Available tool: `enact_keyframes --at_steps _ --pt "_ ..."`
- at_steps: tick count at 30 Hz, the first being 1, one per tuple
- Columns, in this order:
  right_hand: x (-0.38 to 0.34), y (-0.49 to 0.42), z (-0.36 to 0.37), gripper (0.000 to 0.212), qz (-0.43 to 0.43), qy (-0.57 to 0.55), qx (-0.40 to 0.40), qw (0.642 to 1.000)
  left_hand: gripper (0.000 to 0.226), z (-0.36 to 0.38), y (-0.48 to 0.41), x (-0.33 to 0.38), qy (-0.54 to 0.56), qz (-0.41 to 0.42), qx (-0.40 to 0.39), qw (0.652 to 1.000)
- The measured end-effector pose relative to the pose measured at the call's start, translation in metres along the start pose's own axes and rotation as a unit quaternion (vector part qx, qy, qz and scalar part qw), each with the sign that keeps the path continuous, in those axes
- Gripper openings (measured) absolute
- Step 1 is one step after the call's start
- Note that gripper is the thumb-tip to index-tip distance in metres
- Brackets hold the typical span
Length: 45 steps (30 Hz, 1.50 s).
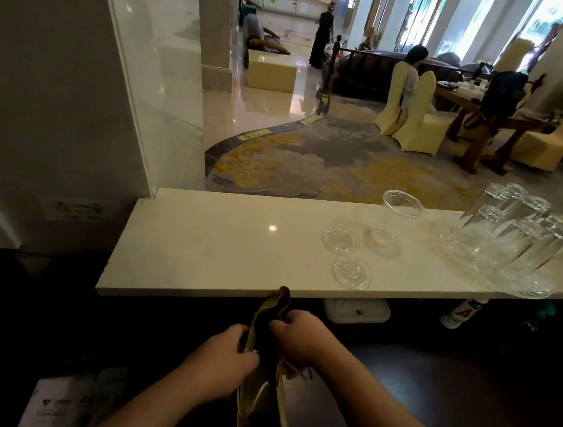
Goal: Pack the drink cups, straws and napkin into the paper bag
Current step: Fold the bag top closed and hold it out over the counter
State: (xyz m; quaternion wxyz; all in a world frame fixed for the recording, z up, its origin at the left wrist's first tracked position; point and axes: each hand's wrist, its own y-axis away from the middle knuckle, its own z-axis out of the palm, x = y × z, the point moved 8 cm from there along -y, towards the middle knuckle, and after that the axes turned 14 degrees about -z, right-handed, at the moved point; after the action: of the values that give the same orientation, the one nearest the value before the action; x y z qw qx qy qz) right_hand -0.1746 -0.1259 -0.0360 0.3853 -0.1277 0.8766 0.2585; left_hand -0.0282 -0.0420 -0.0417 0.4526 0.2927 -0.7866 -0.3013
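Below the counter's front edge I hold a folded brown paper bag (263, 401) upright, its top reaching the counter's lip. My left hand (228, 356) grips the bag's left side and my right hand (295, 338) pinches its upper right edge. On the white counter (202, 240) stands one clear plastic drink cup (393, 220), open side up. Two clear lids (338, 239) lie flat to its left and in front of it. No straws or napkin show.
Several upturned drinking glasses (511, 235) crowd the counter's right end. A white container (356, 310) and a bottle (463, 313) sit under the counter. A printed sheet (66, 399) lies low at the left. A white pillar (61, 89) bounds the counter's left end.
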Motion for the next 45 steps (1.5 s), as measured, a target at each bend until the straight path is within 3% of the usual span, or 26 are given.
enact_keyframes --at_steps 9,13,16,19,22,26,30,33,35,39,45 --pt "-0.009 -0.003 0.012 0.031 0.01 -0.057 -0.007 0.998 0.028 0.012 0.005 0.009 0.001 0.013 -0.015 1.0" --pt "-0.013 -0.002 0.012 0.032 -0.008 -0.025 -0.004 1.0 0.059 0.013 0.003 0.005 -0.022 0.026 -0.046 0.998" --pt "-0.012 0.0 0.014 0.041 -0.008 -0.058 0.002 0.998 0.062 0.009 0.0 0.001 -0.07 0.028 -0.052 0.996" --pt "-0.022 0.005 0.001 0.042 -0.082 0.032 0.055 0.995 0.051 0.005 0.0 0.004 -0.096 0.046 -0.033 0.994" --pt "-0.033 0.014 -0.016 0.04 -0.174 0.126 0.129 0.968 0.046 0.002 0.0 0.007 -0.107 0.068 -0.013 0.992" --pt "-0.043 0.023 -0.029 0.01 -0.276 0.23 0.166 0.918 0.036 -0.003 -0.001 0.012 -0.12 0.078 0.023 0.989" --pt "-0.04 0.025 -0.034 0.046 -0.31 0.304 0.128 0.892 0.027 -0.004 -0.001 0.02 -0.154 0.088 0.047 0.983" --pt "-0.031 0.022 -0.031 0.053 -0.31 0.348 0.066 0.883 0.021 -0.007 -0.002 0.027 -0.18 0.115 0.086 0.973" --pt "-0.023 0.019 -0.029 0.05 -0.284 0.369 0.028 0.885 0.02 -0.009 -0.002 0.031 -0.183 0.137 0.107 0.968" --pt "-0.016 0.018 -0.031 0.017 -0.258 0.424 0.02 0.868 0.022 -0.013 0.002 0.039 -0.211 0.17 0.149 0.951" --pt "-0.016 0.018 -0.033 0.014 -0.247 0.377 0.0 0.893 0.017 -0.029 0.004 0.047 -0.256 0.21 0.235 0.914"
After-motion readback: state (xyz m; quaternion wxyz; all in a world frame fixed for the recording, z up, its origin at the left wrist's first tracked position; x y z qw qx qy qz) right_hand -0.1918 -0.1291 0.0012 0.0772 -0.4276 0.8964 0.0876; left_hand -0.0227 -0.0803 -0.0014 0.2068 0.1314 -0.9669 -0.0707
